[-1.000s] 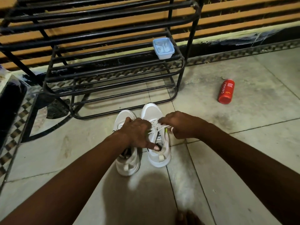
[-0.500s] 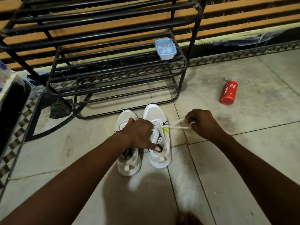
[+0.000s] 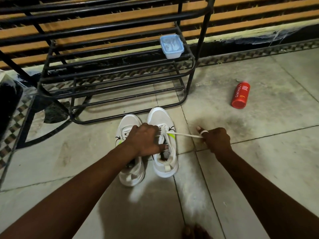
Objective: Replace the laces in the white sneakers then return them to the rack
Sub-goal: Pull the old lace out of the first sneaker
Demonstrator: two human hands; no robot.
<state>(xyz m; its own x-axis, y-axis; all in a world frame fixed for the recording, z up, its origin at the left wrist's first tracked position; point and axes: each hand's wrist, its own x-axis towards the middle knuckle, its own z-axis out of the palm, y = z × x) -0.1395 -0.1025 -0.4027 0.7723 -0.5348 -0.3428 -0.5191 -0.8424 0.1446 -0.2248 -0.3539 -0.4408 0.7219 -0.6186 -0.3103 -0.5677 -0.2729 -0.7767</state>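
Our left hand (image 3: 145, 138) gripped one white sneaker (image 3: 161, 118) by its laced throat on the tiled floor (image 3: 259, 161), just before the black rack (image 3: 110, 80). Our right hand (image 3: 217, 139) held its lace (image 3: 184, 134) taut, looped round a finger.

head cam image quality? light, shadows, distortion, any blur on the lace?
Head view: dim overall; bright patch on the floor at the heels of the sneakers, shadow around it; fisheye bows the rack bars; lace in the right hand is sharp; bottle label legible.
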